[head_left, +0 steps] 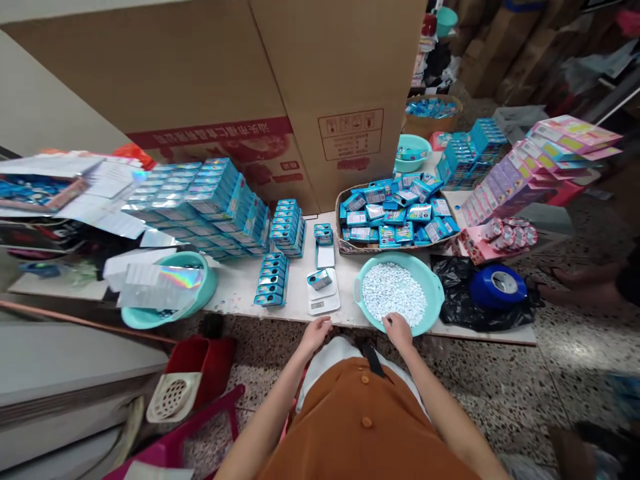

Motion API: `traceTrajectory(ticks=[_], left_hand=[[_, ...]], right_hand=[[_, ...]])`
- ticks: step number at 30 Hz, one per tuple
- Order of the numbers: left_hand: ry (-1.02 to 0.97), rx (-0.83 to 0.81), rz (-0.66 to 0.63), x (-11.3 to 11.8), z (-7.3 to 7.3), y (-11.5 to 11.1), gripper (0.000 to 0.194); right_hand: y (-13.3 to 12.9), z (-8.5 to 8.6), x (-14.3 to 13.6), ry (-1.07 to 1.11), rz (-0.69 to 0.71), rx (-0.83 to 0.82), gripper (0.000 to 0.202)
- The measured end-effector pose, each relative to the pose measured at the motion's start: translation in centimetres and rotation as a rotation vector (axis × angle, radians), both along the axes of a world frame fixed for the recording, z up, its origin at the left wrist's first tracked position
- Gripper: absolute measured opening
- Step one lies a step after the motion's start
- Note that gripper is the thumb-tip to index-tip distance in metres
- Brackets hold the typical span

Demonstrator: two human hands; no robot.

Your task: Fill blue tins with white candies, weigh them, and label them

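Note:
My right hand [399, 331] reaches over the near rim of a turquoise basin [439, 293], its fingers drawn together among small white tablets [393, 290]. At the table's front edge is my left hand [316, 333], fingers curled in and closed; whatever they may hold is too small to make out. Just beyond it stands a white digital scale [325, 305] with a small blue box [319, 279] lying on its pan. Behind the scale, another blue box [323, 233] rests by a white tray-like piece [325, 257].
Blue boxes stand in a row [271, 280] and a large stack [200, 207] on the left. A basket [345, 248] heaped with blue packs sits behind the basin. Blue tape [497, 287] lies on a black bag at right. A big carton [225, 73] walls off the back.

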State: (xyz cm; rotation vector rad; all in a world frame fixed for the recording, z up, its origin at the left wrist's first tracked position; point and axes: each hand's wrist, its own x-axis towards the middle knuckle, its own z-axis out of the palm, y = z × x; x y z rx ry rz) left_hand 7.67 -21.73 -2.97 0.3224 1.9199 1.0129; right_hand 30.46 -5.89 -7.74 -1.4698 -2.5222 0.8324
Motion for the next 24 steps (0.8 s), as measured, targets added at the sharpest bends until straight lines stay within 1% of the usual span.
traceTrajectory(ticks=[5,9,11,14,17,20,22,24], left_hand=[[0.187,0.093,0.065,-0.9,-0.1,1.0,0.042],[0.228,0.093,0.004,-2.4,0.2,1.5,0.039],[0.262,0.093,-0.010,-3.4,0.4,1.3,0.037],[0.312,0.097,0.027,-5.0,0.7,0.2,0.039],[0.318,0.081,0.106,-7.0,0.7,-1.4,0.041],[0.287,0.056,0.162,-9.6,0.5,-2.4,0.040],[0.283,0.064,0.187,-11.7,0.4,-2.4,0.039],[0.300,0.095,0.186,-13.9,0.4,-1.9,0.037]], right_hand=[[-0.2,0.3,0.0,0.037,-0.021,0.052,0.024],[-0.3,0.4,-0.2,0.010,-0.035,0.057,0.024],[-0.4,0.3,-0.2,-0.011,-0.042,0.067,0.025],[-0.4,0.1,-0.2,-0.028,-0.039,0.093,0.027],[-0.5,-0.1,-0.3,-0.013,-0.041,0.114,0.029],[-0.4,-0.3,-0.3,0.019,-0.066,0.137,0.032],[-0.5,-0.4,-0.4,0.042,-0.095,0.149,0.032],[-0.5,-0.5,-0.5,0.062,-0.127,0.157,0.032]])
